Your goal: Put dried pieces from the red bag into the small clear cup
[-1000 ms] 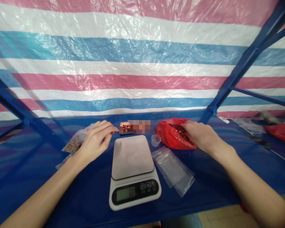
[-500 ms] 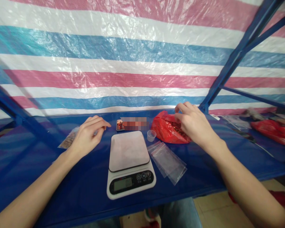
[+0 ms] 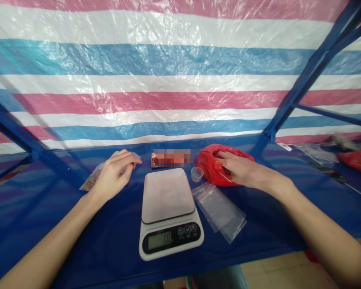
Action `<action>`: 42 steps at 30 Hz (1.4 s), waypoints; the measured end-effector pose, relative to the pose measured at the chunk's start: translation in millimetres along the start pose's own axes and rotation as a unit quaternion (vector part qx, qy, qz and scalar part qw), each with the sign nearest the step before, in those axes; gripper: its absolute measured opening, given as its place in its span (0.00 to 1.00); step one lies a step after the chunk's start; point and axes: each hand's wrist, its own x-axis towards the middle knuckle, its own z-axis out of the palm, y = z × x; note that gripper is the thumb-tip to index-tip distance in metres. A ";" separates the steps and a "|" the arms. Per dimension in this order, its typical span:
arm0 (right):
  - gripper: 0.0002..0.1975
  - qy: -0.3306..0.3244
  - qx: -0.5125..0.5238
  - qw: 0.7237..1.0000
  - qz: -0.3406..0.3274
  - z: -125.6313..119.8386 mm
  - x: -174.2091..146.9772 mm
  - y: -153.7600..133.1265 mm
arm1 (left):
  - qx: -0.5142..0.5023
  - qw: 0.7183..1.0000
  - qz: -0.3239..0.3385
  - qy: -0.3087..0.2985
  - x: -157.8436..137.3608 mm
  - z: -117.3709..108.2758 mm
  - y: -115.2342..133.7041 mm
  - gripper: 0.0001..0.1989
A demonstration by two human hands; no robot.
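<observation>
My right hand point(image 3: 239, 168) reaches into the red plastic bag point(image 3: 207, 166); its fingertips are hidden by the bag's folds, and a little dark content shows beside them. My left hand point(image 3: 116, 172) hovers left of the scale with fingers curled and thumb near the index finger; a small translucent edge shows at the fingertips, but I cannot make out what it is. Beside the left wrist lies a clear bag with brown pieces point(image 3: 92, 180). Between my hands stands the white kitchen scale point(image 3: 168, 196), its plate bare and its display seeming to read 0.0.
A small clear plastic cup point(image 3: 197, 174) stands between the scale and the red bag. Flat clear zip bags point(image 3: 224, 210) overlap right of the scale. A phone-like object point(image 3: 155, 159), partly blurred out, lies behind it. Blue metal posts point(image 3: 301, 86) frame the blue table point(image 3: 114, 245).
My right hand has gone from above the red bag's opening down into it. The left hand's fingers have drawn slightly closer together. The whole view has shifted a little.
</observation>
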 end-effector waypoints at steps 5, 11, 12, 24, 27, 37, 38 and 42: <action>0.27 0.003 -0.014 1.000 -0.017 11.2 11.0 4.2 | -0.007 1.000 -0.018 0.005 0.1 -1.8 1.9 0.16; 0.26 0.033 -0.041 0.998 0.018 22.4 19.6 18.2 | -0.024 0.999 -0.022 -0.003 -0.6 2.4 6.8 0.17; 0.26 0.037 -0.043 0.998 0.021 22.9 19.8 21.4 | -0.029 0.999 -0.022 -0.006 -0.9 3.6 7.7 0.17; 0.27 0.083 -0.042 0.995 0.029 1.4 16.7 28.9 | -0.059 0.998 -0.020 -0.008 -2.8 6.4 15.7 0.15; 0.18 0.115 -0.032 0.992 0.038 -10.2 13.7 24.3 | -0.060 0.998 -0.029 -0.010 -3.5 6.5 15.6 0.16; 0.08 0.204 0.110 0.973 0.017 -35.5 19.4 -35.4 | -0.066 0.998 -0.015 -0.011 -4.6 8.4 12.0 0.15; 0.07 0.183 0.145 0.972 -0.001 -32.4 23.6 -43.2 | -0.066 0.998 -0.013 -0.011 -4.3 8.2 12.7 0.15; 0.05 0.100 0.224 0.968 -0.047 -15.5 38.3 -58.3 | -0.062 0.998 -0.009 -0.014 -3.3 7.7 16.0 0.15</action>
